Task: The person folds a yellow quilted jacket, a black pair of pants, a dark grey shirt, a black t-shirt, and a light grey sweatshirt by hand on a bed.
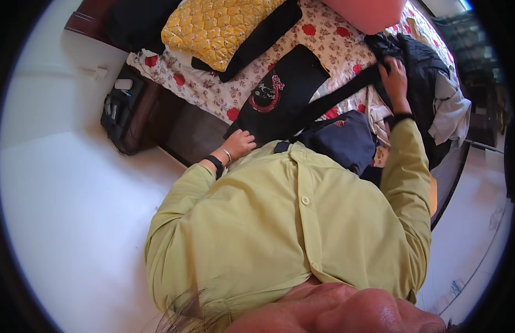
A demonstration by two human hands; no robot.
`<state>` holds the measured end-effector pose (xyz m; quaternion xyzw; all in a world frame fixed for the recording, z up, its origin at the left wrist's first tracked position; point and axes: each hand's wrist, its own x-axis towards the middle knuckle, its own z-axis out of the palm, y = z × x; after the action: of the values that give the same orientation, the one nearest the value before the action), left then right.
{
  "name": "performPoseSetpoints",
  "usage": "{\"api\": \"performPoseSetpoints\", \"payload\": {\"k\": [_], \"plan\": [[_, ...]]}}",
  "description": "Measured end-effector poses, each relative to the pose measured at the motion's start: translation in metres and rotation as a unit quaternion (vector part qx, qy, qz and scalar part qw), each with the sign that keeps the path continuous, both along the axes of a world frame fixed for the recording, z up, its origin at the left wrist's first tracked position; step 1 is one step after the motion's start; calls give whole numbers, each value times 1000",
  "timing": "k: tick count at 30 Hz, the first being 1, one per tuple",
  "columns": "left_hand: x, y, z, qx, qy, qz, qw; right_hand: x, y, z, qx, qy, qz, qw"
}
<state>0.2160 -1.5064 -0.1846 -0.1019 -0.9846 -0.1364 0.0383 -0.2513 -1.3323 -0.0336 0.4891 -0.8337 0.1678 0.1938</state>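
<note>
A black long-sleeved top (293,77) with a red and white print lies spread on the bed in front of me. My right hand (394,77) is closed on the end of its sleeve (343,91), which is stretched out to the right. At the garment's near left edge, my left hand (242,143) has its fingers curled onto the black cloth. A dark grey-blue folded garment (343,141) lies close to my body, below the stretched sleeve. The fingertips of my left hand are partly hidden.
The bed has a white floral sheet (199,94) with red roses. A yellow quilted piece (218,30) lies on black cloth at the far left, with a pink item (371,14) farther back. Dark and grey clothes (451,108) are heaped at right. A dark bedside cabinet (138,111) stands left.
</note>
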Motion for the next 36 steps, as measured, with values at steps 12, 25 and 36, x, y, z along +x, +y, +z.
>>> {"api": "performPoseSetpoints", "payload": {"k": [12, 25, 36], "plan": [[1, -10, 24, 135, 18, 91, 987, 122, -48, -67, 127, -284, 236, 921], [-87, -34, 157, 426, 40, 272, 862, 239, -69, -80, -100, -335, 244, 905], [-97, -85, 228, 504, -241, 151, 816, 225, -61, -38, 7, -626, 349, 698]]}}
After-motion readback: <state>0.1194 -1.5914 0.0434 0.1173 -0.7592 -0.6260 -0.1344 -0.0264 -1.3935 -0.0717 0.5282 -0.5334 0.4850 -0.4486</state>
